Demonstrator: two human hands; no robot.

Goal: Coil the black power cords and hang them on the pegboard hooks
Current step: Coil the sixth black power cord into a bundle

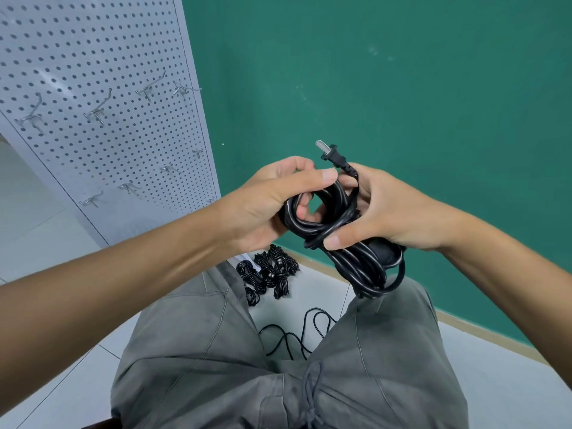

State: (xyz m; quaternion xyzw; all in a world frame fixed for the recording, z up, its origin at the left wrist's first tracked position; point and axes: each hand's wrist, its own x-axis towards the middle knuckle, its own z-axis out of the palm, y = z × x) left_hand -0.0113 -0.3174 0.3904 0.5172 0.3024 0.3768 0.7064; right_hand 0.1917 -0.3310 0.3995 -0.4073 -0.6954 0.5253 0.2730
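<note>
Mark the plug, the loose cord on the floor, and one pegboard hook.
plug (330, 153): head view, on its black body.
loose cord (305, 328): head view, on a floor loop.
pegboard hook (98, 110): head view, on its prong.

Both forearms reach in from the lower corners, the left from about 8 o'clock and the right from about 4 o'clock, and meet just above the middle of the view. The left hand (263, 202) has its fingers curled, the thumb laid flat across the top and pointing toward 3 o'clock, gripping the coiled cord (337, 224). The right hand (380, 212) sits just beside it at 3 o'clock, fingers curled behind the same coil, thumb pressing on the front toward 8 o'clock. Both wrists are bare and roughly level.
</note>
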